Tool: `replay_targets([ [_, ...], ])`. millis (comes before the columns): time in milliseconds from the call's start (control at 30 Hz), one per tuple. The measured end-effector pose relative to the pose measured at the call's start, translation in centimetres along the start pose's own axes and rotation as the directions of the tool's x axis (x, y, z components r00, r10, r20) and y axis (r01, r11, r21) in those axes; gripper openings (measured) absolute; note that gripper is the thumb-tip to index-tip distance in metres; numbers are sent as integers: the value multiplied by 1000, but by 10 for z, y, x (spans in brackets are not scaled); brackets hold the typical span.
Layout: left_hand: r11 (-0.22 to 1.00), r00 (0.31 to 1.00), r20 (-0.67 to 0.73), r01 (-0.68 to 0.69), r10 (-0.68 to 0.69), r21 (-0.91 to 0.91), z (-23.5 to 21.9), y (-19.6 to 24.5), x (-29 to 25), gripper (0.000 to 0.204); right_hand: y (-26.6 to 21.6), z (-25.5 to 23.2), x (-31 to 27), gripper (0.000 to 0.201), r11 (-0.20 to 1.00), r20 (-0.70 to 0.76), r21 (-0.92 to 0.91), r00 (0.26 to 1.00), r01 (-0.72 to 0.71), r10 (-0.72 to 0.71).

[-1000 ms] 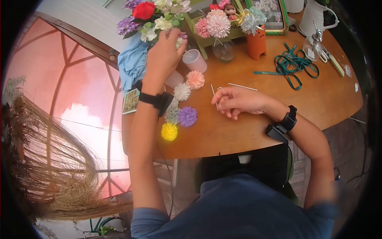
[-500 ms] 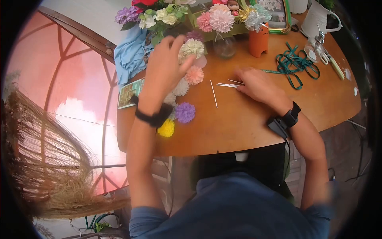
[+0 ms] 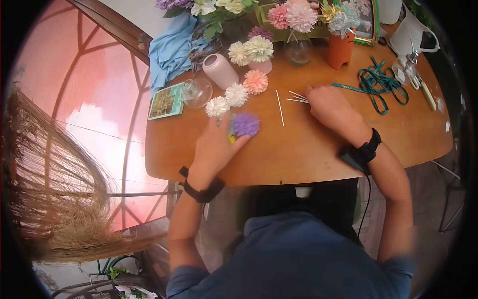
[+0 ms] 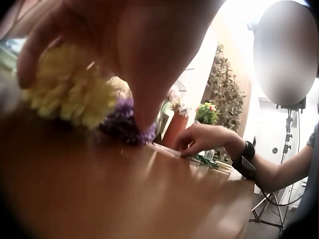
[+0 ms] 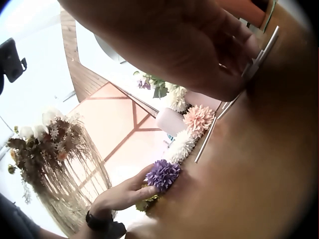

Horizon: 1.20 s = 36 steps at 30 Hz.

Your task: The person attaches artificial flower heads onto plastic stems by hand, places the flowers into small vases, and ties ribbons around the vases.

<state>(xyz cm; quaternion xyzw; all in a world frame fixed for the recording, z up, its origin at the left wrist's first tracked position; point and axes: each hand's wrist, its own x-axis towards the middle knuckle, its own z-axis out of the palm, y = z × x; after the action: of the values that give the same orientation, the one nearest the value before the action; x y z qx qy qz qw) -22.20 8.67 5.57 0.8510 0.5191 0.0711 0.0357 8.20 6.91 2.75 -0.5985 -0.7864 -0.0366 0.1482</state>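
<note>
My left hand [image 3: 214, 147] reaches over pompom flowers near the table's left front, fingers and thumb spread. A yellow flower [image 4: 72, 92] lies between its fingers and thumb, largely hidden in the head view. The thumb touches a purple flower [image 3: 245, 124]. My right hand [image 3: 332, 107] rests on the wood at mid-table, fingers curled, pinching the right ends of several thin white sticks [image 5: 264, 52]. One loose white stick [image 3: 280, 107] lies left of them. Behind the left hand lie white flowers [image 3: 236, 94] and a peach flower [image 3: 256, 81].
Cream flowers [image 3: 259, 48] stand over a pink cup [image 3: 262, 66]. Beside it are a pink vase [image 3: 220, 72], a round glass vase [image 3: 197, 93] and a green sectioned box [image 3: 167, 101]. An orange holder [image 3: 341, 51], tangled green ribbon [image 3: 382, 84] and scissors [image 3: 414, 79] lie to the right.
My left hand has come away from the back flowers, down to the yellow and purple ones. Cream flowers now top the pink cup. My right hand has shifted rightward along the sticks and curled its fingers.
</note>
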Motion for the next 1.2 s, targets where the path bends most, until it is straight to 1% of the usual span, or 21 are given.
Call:
replay_targets([
  [67, 991, 992, 60, -104, 109, -78, 1, 13, 14, 58, 3, -1, 3, 10, 998, -28, -9, 998, 59, -59],
  [200, 989, 980, 142, -135, 142, -51, 10, 33, 57, 49, 14, 4, 15, 11, 997, 27, -36, 997, 74, -73],
  [267, 971, 968, 73, -236, 238, -44, 17, 36, 76, 37, 14, -1, 23, 15, 998, 172, 19, 984, -57, 53],
  [300, 969, 967, 67, -243, 246, -49, 21, 36, 82, 37, 17, -2, 22, 15, 998, 170, 9, 984, -62, 59],
  [367, 956, 973, -33, -230, 228, -183, 24, 39, 93, 31, 22, -3, 20, 19, 977, 78, 201, 995, -73, 58],
  [400, 954, 972, -26, -234, 233, -187, 27, 38, 97, 31, 25, -2, 21, 19, 976, 83, 202, 994, -81, 66],
  [467, 886, 947, -151, -318, 282, -338, 28, 33, 102, 29, 27, -6, 23, 19, 929, 124, 320, 981, -184, 151],
  [500, 884, 947, -145, -319, 286, -341, 31, 30, 106, 29, 29, -5, 24, 19, 928, 129, 321, 979, -191, 157],
  [600, 785, 935, -150, -352, 322, -510, 39, 22, 114, 28, 32, -4, 25, 20, 928, 115, 321, 980, -190, 161],
  [667, 710, 954, -193, -299, 229, -637, 37, 20, 112, 28, 30, -3, 25, 19, 911, 69, 354, 977, -213, 202],
  [700, 711, 955, -187, -295, 228, -638, 34, 19, 110, 28, 31, -2, 25, 19, 909, 74, 357, 976, -216, 203],
  [767, 462, 991, 17, -45, 129, -886, 25, 20, 108, 28, 32, 0, 26, 18, 881, 2, 415, 968, -227, 249],
  [800, 461, 992, 21, -41, 128, -887, 27, 18, 108, 28, 32, 2, 26, 18, 880, 6, 416, 968, -229, 249],
  [867, 204, 987, 74, 44, 142, -978, 28, 16, 109, 31, 32, 4, 28, 19, 835, -69, 511, 958, -204, 277],
  [900, 202, 987, 75, 46, 139, -978, 28, 16, 109, 31, 31, 3, 29, 19, 835, -67, 511, 959, -204, 275],
  [967, -15, 982, 68, 72, 177, -997, 23, 23, 106, 31, 27, -2, 30, 19, 706, -31, 678, 952, -205, 306],
  [1000, -15, 982, 68, 72, 176, -997, 21, 23, 106, 31, 24, -7, 30, 19, 706, -31, 678, 952, -204, 305],
  [1067, -83, 966, 139, 160, 217, -984, 19, 21, 106, 32, 14, -19, 28, 17, 434, 153, 859, 945, -272, 289],
  [1100, -83, 967, 138, 159, 216, -984, 18, 23, 106, 32, 12, -20, 27, 17, 434, 152, 859, 945, -271, 288],
  [1167, -147, 974, 140, 166, 176, -975, 19, 28, 104, 31, 7, -20, 24, 16, 204, 222, 947, 965, -248, 139],
  [1200, -146, 974, 140, 166, 175, -975, 20, 27, 105, 31, 5, -21, 24, 16, 203, 222, 948, 965, -247, 139],
])
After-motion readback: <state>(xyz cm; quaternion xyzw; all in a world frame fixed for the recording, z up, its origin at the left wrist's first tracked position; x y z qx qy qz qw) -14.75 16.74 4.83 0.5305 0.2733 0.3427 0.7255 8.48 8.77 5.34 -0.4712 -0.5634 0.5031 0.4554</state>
